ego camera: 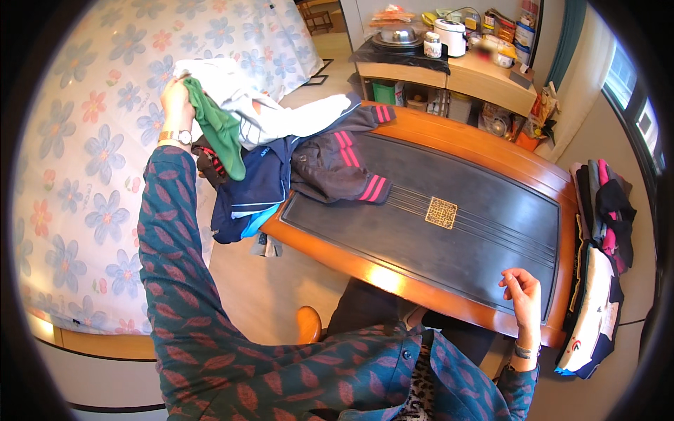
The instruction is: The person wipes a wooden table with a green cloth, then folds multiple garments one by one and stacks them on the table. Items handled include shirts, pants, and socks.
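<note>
My left hand (178,105) is stretched out to the far left, closed on a green garment (218,126) that hangs down from it. Right against it, a white garment (284,116) is bunched up and spreads over the pile. Beneath these lie a navy jacket (258,173) with light piping and a dark grey garment (326,163) with pink-striped cuffs. They rest on the left end of the table (400,221), partly hanging over its edge. My right hand (524,294) is above the table's right end, fingers loosely curled, with nothing visible in it.
Folded clothes (595,294) are stacked along the table's right end. A flowered cloth cover (105,158) fills the left side. At the back, a wooden desk (489,81) carries a white rice cooker (450,37), jars and packets. A rounded wooden seat part (309,325) shows near my legs.
</note>
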Motion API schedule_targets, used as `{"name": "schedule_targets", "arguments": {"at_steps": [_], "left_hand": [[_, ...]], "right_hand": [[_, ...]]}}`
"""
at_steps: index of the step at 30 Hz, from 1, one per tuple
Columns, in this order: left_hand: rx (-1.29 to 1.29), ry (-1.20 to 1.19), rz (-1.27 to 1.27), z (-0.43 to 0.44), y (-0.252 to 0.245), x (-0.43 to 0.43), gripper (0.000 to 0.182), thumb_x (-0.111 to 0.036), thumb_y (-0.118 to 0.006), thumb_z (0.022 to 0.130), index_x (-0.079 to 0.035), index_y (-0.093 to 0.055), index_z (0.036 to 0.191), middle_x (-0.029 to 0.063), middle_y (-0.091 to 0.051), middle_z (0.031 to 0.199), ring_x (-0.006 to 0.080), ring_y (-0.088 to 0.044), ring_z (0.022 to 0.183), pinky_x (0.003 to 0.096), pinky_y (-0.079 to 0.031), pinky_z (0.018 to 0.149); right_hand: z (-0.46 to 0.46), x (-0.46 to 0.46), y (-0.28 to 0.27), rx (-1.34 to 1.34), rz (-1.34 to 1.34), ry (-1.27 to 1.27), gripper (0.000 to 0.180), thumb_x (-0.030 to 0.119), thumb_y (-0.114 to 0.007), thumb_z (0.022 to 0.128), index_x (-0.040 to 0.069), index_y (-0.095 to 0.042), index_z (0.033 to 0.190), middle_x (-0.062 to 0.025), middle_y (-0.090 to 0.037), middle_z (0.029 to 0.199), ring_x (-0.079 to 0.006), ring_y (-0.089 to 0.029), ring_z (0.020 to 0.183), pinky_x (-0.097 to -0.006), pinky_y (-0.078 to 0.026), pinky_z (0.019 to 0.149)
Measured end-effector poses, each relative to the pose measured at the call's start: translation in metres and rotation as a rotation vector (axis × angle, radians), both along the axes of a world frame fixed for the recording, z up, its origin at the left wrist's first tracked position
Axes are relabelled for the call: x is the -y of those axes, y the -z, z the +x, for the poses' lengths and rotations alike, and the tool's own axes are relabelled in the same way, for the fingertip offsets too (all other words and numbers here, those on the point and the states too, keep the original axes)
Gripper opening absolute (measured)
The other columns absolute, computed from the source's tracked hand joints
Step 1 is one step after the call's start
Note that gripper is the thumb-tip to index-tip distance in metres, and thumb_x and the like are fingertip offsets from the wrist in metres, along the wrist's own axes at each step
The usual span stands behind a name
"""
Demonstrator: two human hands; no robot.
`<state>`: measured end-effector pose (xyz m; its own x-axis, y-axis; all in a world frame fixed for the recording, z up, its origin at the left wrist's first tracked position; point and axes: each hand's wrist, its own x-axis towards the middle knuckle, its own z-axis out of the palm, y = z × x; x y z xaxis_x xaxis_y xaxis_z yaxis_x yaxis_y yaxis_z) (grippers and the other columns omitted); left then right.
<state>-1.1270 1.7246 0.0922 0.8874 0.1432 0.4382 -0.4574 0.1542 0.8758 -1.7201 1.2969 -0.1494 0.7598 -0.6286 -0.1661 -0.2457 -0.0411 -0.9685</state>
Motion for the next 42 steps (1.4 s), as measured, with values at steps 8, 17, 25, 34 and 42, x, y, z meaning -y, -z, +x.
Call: {"name": "schedule_targets", "arguments": {"at_steps": [8,17,25,34,42], "left_hand": [[-0.262,-0.053,0.334,-0.034,0.048,-0.042,0.02,-0.011,-0.058,0.09,0.002,-0.058,0.106,0.013,-0.066,0.076,0.0222,-0.06,0.054,0.0373,-0.05,0.044],[-0.252,0.632,0.491,-0.223,0.15,0.09,0.028,-0.019,-0.057,0.096,-0.004,-0.059,0.119,0.005,-0.067,0.084,0.0069,-0.054,0.061,0.0221,-0.043,0.059],[-0.289,1.091,0.435,-0.369,0.245,0.224,0.012,-0.012,-0.057,0.096,-0.004,-0.064,0.101,0.0051,-0.068,0.079,0.0045,-0.054,0.062,0.0201,-0.043,0.057],[-0.328,1.318,0.55,-0.44,0.3,0.264,0.012,-0.004,-0.056,0.095,0.0,-0.064,0.102,0.0057,-0.069,0.081,0.0059,-0.059,0.071,0.0191,-0.047,0.064],[-0.264,1.217,0.539,-0.45,0.281,0.266,0.038,0.003,-0.057,0.091,-0.001,-0.05,0.128,0.0052,-0.067,0.091,0.0046,-0.057,0.068,0.0176,-0.046,0.064]], "right_hand": [[-0.004,0.003,0.01,-0.03,-0.048,-0.004,0.019,0.015,-0.061,0.095,-0.003,-0.066,0.098,-0.0047,-0.065,0.077,-0.0061,-0.052,0.06,-0.0204,-0.043,0.056],[-0.038,0.059,-0.006,-0.091,-0.566,0.326,0.023,0.022,-0.064,0.091,0.0,-0.068,0.095,-0.0068,-0.066,0.075,-0.0103,-0.058,0.065,-0.0278,-0.048,0.062],[-0.173,0.143,0.003,-0.567,-1.014,1.012,0.051,0.037,-0.066,0.084,0.001,-0.061,0.12,-0.022,-0.063,0.11,-0.0377,-0.059,0.108,-0.0442,-0.047,0.093],[-0.217,0.149,0.01,-0.573,-0.612,0.812,0.043,0.038,-0.064,0.086,0.003,-0.065,0.11,-0.0225,-0.068,0.1,-0.0329,-0.067,0.096,-0.0385,-0.051,0.086],[-0.12,0.094,-0.041,0.404,-0.211,0.486,0.028,0.018,-0.064,0.092,-0.002,-0.061,0.112,0.0038,-0.058,0.093,-0.0039,-0.051,0.088,-0.0193,-0.041,0.077]]}}
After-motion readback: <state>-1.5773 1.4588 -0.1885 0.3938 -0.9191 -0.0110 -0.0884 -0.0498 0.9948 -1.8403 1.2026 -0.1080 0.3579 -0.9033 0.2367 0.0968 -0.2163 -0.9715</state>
